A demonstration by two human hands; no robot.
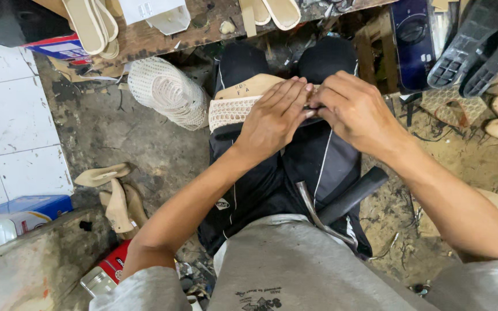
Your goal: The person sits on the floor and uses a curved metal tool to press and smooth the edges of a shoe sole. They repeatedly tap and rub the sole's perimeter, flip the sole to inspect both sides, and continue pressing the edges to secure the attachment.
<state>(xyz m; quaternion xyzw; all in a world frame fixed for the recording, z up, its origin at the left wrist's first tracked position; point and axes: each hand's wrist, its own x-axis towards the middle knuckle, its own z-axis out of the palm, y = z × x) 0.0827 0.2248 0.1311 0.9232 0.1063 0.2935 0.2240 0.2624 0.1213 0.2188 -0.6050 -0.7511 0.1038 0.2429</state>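
Shoe last (248,88): smooth, matt, pale beige, looks like wood or plastic.
Mesh strap (230,112): cream openwork knit, rough.
Trousers (312,167): black synthetic cloth, slight sheen.
Shirt (295,270): grey matt knit cloth.
Tool (341,204): dull bare metal head, black matt handle.
Workbench (157,37): worn, stained wood at its near edge.
Floor (122,138): rough grey concrete, dirty.
Tiles (12,132): white, glossy, scuffed.
Soles (471,43): black ribbed rubber, matt.
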